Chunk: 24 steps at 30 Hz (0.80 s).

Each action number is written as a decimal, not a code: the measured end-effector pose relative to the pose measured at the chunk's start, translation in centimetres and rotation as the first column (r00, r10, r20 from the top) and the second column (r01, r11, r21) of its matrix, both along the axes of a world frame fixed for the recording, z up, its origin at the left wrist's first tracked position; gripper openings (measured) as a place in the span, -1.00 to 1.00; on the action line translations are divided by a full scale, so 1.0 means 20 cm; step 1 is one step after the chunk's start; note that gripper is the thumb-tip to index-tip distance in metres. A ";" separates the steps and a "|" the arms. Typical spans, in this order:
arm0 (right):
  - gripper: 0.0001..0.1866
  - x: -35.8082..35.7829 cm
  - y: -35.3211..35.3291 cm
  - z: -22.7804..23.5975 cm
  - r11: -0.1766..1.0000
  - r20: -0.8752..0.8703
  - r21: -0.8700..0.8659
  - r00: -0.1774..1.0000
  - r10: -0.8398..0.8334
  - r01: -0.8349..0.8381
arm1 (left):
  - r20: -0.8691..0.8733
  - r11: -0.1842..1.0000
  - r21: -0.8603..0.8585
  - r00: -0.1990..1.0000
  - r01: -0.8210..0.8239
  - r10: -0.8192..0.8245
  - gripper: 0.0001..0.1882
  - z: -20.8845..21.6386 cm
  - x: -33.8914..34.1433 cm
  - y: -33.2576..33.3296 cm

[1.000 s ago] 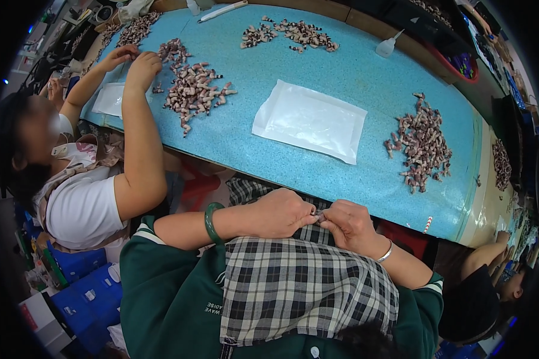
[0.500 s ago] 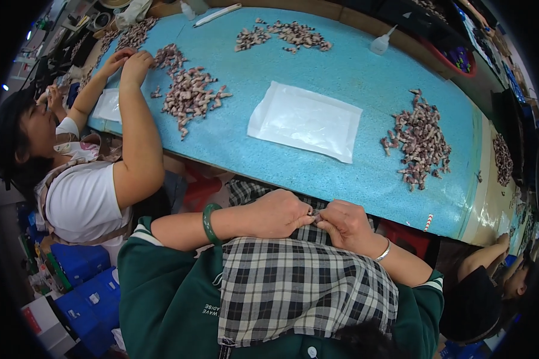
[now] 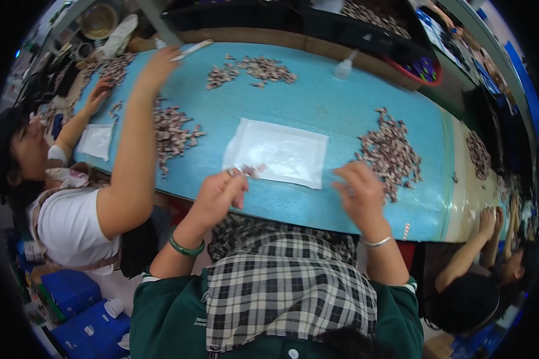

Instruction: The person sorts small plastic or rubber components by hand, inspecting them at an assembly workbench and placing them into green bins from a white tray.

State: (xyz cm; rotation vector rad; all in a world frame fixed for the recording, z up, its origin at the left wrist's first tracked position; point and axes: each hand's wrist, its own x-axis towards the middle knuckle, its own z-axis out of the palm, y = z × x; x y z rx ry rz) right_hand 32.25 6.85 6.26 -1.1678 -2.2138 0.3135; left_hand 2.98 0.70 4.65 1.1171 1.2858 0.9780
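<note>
Your two hands are raised in front of you, well apart and touching nowhere. Your left forearm (image 3: 185, 236) slants forward and inward, ending in a left hand (image 3: 220, 191) with curled fingers, their tips bunched toward the thumb and blurred. Your right forearm (image 3: 384, 263) reaches more steeply forward, tipping slightly inward. Your right hand (image 3: 363, 191) hangs loosely, its bent fingers pointing inward and its thumb (image 3: 341, 190) parted from them. Both elbows are bent.

Pinkish-brown pile (image 3: 390, 154), blue tabletop (image 3: 323, 102), plaid apron (image 3: 287, 293)
</note>
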 end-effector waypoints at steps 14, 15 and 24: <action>-0.75 0.11 0.06 -0.06 0.975 0.409 0.156 0.888 -0.211 0.160 | 0.455 0.868 -0.225 0.740 -0.442 0.495 -0.70 -0.14 -0.27 0.16; -0.76 0.11 0.06 -0.07 0.977 0.413 0.164 0.889 -0.196 0.139 | 0.495 0.875 -0.258 0.722 -0.410 0.484 -0.70 -0.14 -0.29 0.16; -0.84 0.10 0.06 -0.08 0.979 0.406 0.172 0.898 -0.168 0.105 | 0.625 0.832 -0.474 0.556 -0.288 0.548 -0.69 -0.17 -0.38 0.07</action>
